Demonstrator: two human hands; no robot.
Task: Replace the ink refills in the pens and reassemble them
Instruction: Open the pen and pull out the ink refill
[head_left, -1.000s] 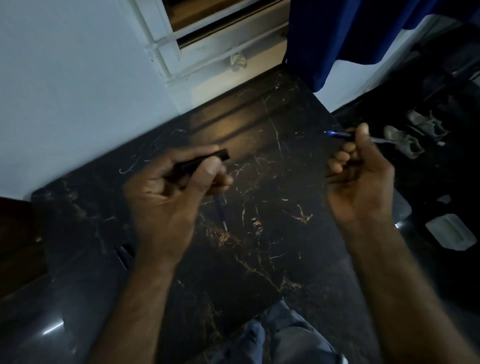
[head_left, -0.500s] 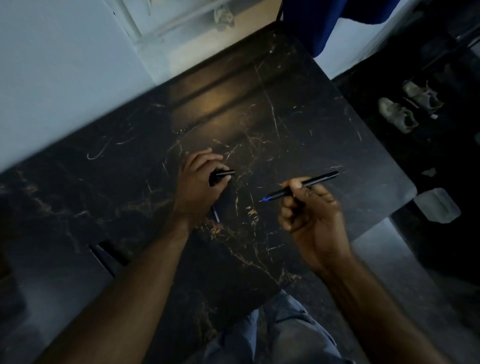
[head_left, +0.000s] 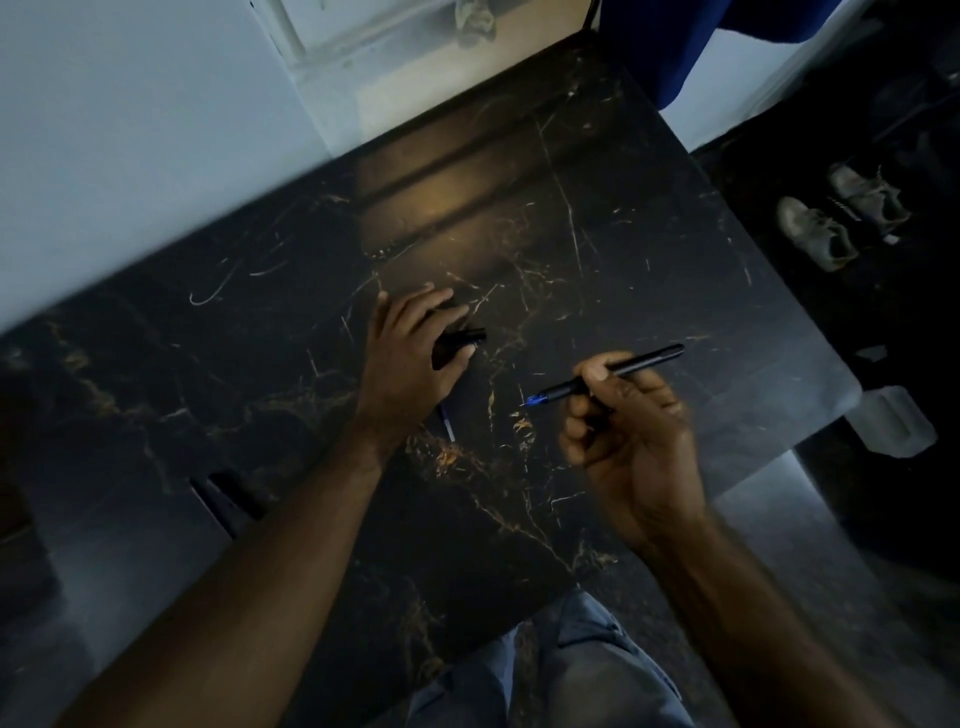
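My right hand (head_left: 626, 431) grips a black pen (head_left: 623, 370) with a blue tip, held just above the black marble table (head_left: 597, 218), tip pointing left. My left hand (head_left: 410, 353) lies low on the table to the left of it, thumb and fingers around a short black pen cap (head_left: 460, 340). A thin pale ink refill (head_left: 448, 423) lies on the table, partly hidden under my left wrist.
The table's right edge drops to a dark floor with a pair of grey shoes (head_left: 841, 218) and a pale container (head_left: 898, 421). A white wall and a window frame (head_left: 332, 31) stand behind the table. My knee in blue trousers (head_left: 571, 670) is below.
Both hands have come down from in front of me toward the table. My left hand has lowered the cap onto the surface; my right hand has turned the pen's tip leftward.
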